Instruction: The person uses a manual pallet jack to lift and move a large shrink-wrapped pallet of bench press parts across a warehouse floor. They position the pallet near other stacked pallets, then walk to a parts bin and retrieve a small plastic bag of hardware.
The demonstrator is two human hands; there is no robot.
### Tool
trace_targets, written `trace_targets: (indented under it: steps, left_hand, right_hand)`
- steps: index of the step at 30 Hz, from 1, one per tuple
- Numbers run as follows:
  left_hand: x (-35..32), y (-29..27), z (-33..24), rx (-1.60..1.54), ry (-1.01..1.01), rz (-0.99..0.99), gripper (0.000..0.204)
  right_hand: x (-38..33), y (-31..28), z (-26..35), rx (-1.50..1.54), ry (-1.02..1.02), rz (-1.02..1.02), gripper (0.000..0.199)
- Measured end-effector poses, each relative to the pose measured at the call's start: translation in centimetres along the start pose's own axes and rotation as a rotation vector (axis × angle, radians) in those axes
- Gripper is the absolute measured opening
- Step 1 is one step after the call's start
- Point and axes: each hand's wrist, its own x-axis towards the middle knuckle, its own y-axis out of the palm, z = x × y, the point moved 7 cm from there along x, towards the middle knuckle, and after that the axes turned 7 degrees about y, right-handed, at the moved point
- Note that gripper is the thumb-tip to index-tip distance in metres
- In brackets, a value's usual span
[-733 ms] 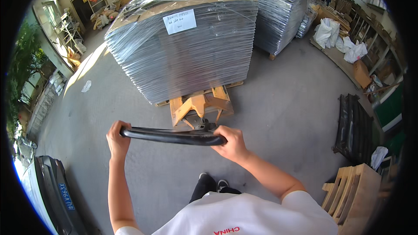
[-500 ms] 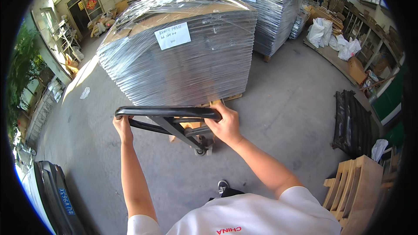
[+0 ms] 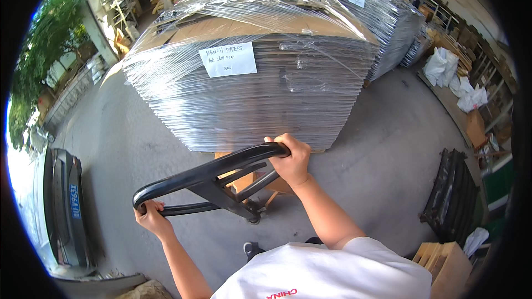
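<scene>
The left hand [image 3: 151, 215] was closed around the left corner of the black pallet-jack handle [image 3: 213, 174]. The right hand [image 3: 292, 159] gripped the handle's upper right end, just before the film-wrapped stack [image 3: 249, 77] on its wooden pallet [image 3: 252, 180].

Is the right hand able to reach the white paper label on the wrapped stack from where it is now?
Probably yes: the right hand grips the black handle just below the stack, and nothing stands between it and the label.
</scene>
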Motion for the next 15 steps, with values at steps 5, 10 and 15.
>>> trace_targets:
  steps: [5,10,15]
  left_hand:
    - [-16.6,3.3,-11.4,0.162,0.038,-0.293,0.027]
    - [-45.8,29.0,-20.3,0.309,0.227,-0.646,0.03]
    - [-85.3,72.6,-22.2,0.423,0.272,-0.759,0.027]
  right_hand:
    - [5.4,-8.9,-4.9,0.187,-0.096,0.18,0.029]
    - [19.1,-32.6,-23.5,0.433,-0.202,0.33,0.031]
    - [37.2,-72.3,-60.6,0.496,-0.178,0.375,0.031]
